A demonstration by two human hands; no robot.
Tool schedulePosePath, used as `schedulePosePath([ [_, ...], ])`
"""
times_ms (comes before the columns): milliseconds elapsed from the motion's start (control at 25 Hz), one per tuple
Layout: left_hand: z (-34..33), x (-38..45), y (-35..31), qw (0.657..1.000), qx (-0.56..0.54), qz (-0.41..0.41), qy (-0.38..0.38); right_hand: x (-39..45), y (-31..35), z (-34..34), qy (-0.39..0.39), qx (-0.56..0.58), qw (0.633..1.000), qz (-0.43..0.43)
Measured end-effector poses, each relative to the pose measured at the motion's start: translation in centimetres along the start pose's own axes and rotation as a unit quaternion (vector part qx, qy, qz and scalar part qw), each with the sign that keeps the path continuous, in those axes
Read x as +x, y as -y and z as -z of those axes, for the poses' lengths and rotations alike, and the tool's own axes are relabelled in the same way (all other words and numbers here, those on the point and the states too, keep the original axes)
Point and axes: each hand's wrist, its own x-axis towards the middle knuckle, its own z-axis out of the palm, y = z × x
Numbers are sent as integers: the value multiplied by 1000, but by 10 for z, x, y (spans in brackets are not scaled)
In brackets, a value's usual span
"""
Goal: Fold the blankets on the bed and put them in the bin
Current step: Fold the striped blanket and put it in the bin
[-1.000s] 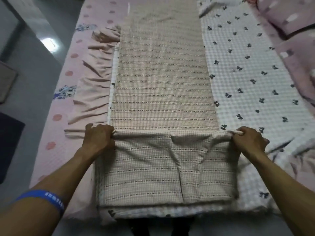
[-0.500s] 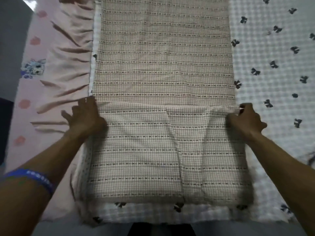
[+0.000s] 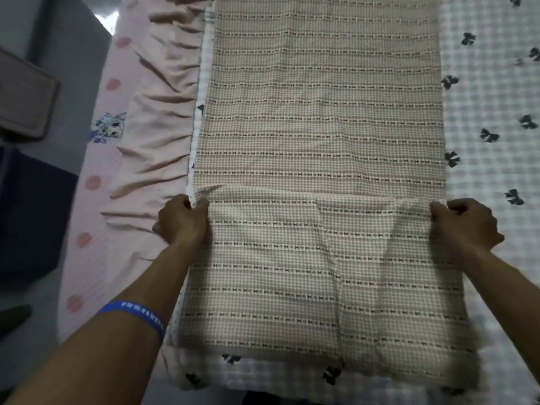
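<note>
A long beige checked blanket [image 3: 321,112] lies lengthwise down the bed, its near end folded over into a flap [image 3: 292,273]. My left hand [image 3: 182,220] grips the flap's far left corner with curled fingers. My right hand [image 3: 464,225] grips the far right corner the same way. Both hands sit level at the fold's far edge. Under the beige blanket lies a white checked blanket [image 3: 491,92] with dark bows, spread to the right. No bin is in view.
A pink dotted bedsheet [image 3: 140,147], wrinkled beside the blanket, covers the bed's left side. Grey floor [image 3: 70,54] runs along the left, with a brownish mat [image 3: 23,95] and a dark mat [image 3: 32,217] on it. A blue wristband [image 3: 134,315] circles my left forearm.
My left hand, flat on the flap half a second ago, now grips its corner. The right hand still grips the right corner. The view has closed in on the blanket.
</note>
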Motion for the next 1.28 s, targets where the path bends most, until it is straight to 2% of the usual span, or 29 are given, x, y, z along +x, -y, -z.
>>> schedulePosePath([
  [120, 0, 0, 2, 998, -50, -13, -27, -1, 2, -5, -8, 3, 1000, 8],
  [280, 3, 14, -2, 999, -42, 1, -26, 5, 5, -7, -21, 1, 1000, -4],
  [480, 6, 10, 1, 997, 7, -59, -46, 9, 5, -13, -27, 11, 998, -48],
  [600, 8, -13, 9, 998, -44, -33, -44, 3, 5, -11, -29, -25, 999, -21],
  [720, 5, -24, 14, 998, -48, -19, -29, -1, 10, -9, -32, -31, 999, -10],
  [880, 1, -1, 13, 994, -107, -16, -12, 3, 8, -13, -36, -21, 999, -25],
  [1080, -6, 21, 24, 992, -125, 8, 0, 12, 3, -19, -36, 10, 998, -57],
  [1280, 18, -39, 55, 996, -91, 13, 11, -22, -24, -12, -9, -33, 999, 1],
])
